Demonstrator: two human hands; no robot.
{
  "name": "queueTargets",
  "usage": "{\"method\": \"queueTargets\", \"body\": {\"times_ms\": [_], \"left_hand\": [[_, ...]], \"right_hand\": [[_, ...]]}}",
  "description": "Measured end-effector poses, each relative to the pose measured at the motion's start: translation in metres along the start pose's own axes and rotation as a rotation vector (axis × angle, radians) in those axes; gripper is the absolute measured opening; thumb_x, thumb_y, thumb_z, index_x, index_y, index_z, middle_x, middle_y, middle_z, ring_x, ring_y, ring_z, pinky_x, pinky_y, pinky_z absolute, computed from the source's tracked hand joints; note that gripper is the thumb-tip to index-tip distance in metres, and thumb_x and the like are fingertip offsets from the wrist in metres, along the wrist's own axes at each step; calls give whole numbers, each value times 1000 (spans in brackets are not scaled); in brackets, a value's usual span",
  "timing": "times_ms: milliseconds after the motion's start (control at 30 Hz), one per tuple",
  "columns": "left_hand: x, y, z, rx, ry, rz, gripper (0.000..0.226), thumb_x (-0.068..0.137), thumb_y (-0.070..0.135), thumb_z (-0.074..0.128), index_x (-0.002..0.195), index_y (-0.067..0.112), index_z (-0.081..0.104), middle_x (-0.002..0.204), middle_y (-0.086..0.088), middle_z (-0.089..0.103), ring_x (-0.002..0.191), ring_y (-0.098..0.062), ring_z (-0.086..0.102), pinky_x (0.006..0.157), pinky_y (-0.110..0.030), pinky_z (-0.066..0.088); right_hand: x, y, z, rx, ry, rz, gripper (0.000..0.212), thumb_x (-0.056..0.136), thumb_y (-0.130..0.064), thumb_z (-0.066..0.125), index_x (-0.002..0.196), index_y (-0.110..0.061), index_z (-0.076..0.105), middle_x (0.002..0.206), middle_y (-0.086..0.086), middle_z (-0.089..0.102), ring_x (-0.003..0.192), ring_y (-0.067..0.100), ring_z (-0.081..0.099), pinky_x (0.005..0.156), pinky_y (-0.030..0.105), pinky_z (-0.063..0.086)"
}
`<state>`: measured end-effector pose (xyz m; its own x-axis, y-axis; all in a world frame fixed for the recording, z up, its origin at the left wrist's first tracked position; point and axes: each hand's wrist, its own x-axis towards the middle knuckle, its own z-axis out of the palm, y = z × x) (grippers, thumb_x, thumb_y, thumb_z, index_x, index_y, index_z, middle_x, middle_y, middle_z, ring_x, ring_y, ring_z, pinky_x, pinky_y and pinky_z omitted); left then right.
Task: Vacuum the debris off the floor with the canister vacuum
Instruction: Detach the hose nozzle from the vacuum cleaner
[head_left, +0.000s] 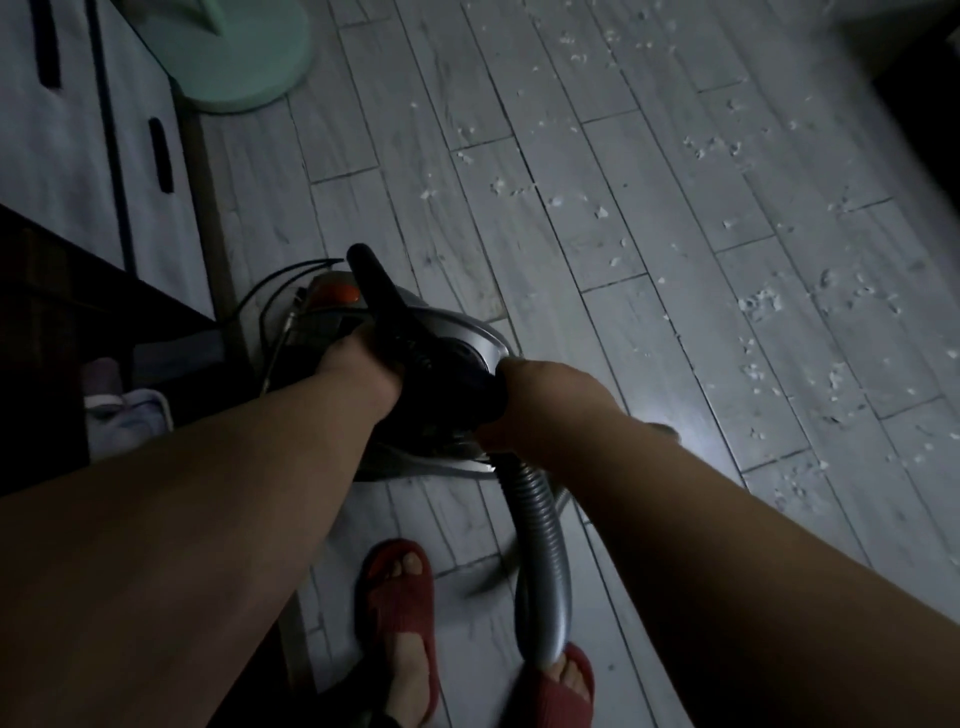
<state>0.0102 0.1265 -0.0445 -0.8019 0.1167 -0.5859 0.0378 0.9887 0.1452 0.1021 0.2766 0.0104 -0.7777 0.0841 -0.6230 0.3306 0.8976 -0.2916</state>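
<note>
Head view: we clasp the canister vacuum (470, 335) with both hands, the left hand (358, 366) curled round its black carry handle (379, 296) and the right hand (540, 395) wrapped on the black fitting (467, 382) beside that grip, below which the ribbed hose (537, 545) trails. We judge the shell rigid, fairly heavy and smooth, so the handle is the sound hold, and the hose pliant. White debris (758, 306) lies well beyond the right-hand grip on the plank floor (363, 208).

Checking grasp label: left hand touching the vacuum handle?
Touching. Head view shows the left hand curled round the black handle atop the vacuum.
</note>
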Motion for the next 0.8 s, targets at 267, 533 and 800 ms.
{"method": "queueTargets", "body": {"times_ms": [267,533,800], "left_hand": [[-24,28,20,533,4,365,27,86,19,56,113,14,55,116,-13,60,104,-30,58,82,-36,45],[-33,48,52,811,64,607,51,92,30,46,140,15,37,129,-13,50,115,-30,50,96,-40,32],[-29,33,61,564,90,652,59,88,38,51,142,20,35,129,-7,44,119,-27,42,99,-39,30]], "right_hand": [[-32,51,3,218,-61,47,42,73,-49,75,105,-29,59,91,-5,64,87,15,61,80,32,52],[-3,67,20,253,46,109,36,76,-48,71,102,-31,54,79,-10,56,74,12,58,60,25,43],[21,65,27,246,96,132,30,76,-49,68,94,-32,51,76,-10,55,74,16,59,64,29,47]]}}
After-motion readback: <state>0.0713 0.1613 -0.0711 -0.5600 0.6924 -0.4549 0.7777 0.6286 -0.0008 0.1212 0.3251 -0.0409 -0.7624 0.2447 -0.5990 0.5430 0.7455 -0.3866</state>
